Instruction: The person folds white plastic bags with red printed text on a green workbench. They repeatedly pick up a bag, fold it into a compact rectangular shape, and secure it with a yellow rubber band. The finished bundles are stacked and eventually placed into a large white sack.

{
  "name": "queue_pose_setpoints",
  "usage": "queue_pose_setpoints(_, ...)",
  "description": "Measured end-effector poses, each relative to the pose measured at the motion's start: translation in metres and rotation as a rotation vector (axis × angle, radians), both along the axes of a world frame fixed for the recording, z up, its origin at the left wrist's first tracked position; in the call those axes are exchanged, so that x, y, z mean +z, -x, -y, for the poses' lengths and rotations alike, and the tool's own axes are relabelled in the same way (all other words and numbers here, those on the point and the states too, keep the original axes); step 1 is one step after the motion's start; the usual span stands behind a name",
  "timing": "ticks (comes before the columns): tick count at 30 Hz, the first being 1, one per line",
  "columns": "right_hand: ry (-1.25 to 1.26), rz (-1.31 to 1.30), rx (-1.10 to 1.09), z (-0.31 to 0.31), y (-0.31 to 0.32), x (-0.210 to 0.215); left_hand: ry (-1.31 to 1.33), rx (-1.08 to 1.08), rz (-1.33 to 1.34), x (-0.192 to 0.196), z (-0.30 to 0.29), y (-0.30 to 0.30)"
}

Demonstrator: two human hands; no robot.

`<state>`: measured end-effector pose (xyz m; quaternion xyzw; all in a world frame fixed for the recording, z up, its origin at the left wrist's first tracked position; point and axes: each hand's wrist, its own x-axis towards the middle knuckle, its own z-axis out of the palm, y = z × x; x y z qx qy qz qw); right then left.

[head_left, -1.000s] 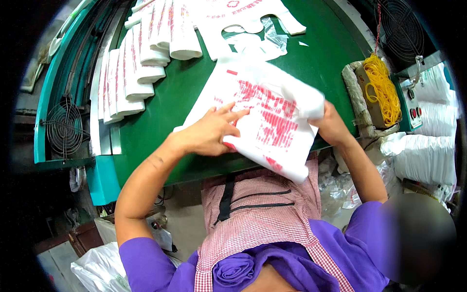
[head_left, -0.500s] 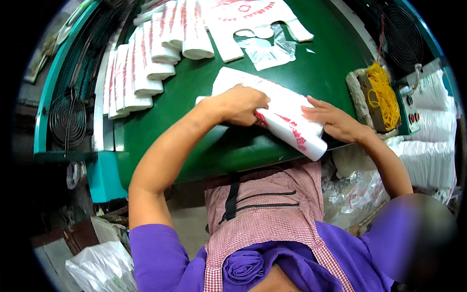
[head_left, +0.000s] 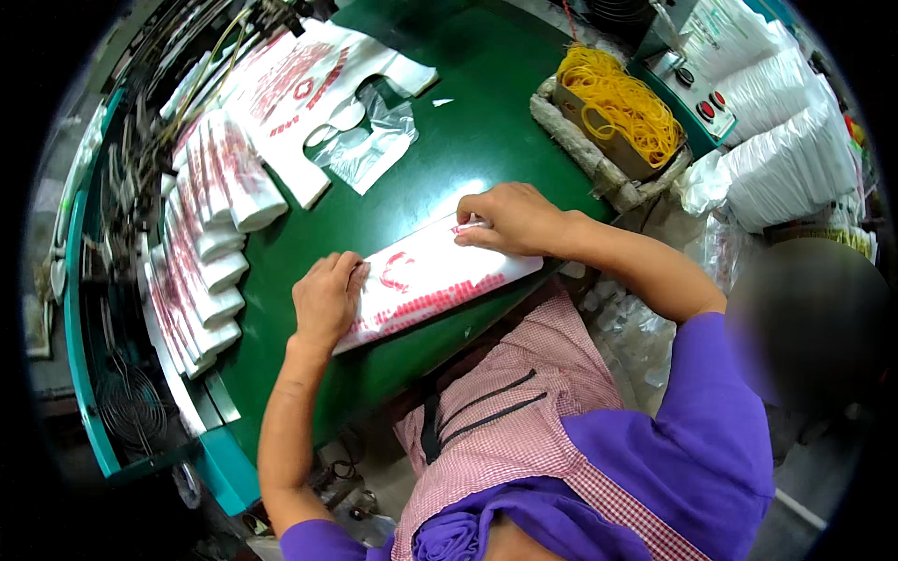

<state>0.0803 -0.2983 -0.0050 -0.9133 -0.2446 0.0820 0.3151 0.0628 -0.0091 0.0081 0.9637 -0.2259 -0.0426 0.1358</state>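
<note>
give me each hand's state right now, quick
Left hand: closed, holding the left end of the folded white plastic bundle.
Right hand: closed, holding the bundle's upper edge near its right end.

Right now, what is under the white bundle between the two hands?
The green table shows behind and in front of the white bundle and seems to support it. The surface beneath is covered and cannot be seen.
</note>
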Motion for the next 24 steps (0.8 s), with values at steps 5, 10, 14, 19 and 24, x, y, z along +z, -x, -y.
queue_pose_setpoints(5, -0.025, 0.624, -0.433, 0.084, -0.003, 0.039, 0.109, -0.232, 0.054, -0.011, 0.031, -0.006)
queue_pose_setpoints(10, 0.269, 0.562, -0.576, 0.157, -0.012, 0.041, 0.036, -0.109, -0.391, 0.009, 0.044, -0.003)
queue_pose_setpoints(14, 0.309, 0.825, -0.634, 0.150, -0.051, 0.053, 0.441, 0.042, -0.444, -0.006, 0.025, 0.051)
queue_pose_setpoints(19, 0.271, 0.744, -0.485, 0.079, -0.102, 0.056, 1.076, 0.339, -0.483, -0.013, -0.023, 0.090)
queue_pose_setpoints(24, -0.145, 0.255, 0.100, -0.078, -0.053, 0.040, 1.766, 0.257, -0.453, -0.010, -0.008, 0.060)
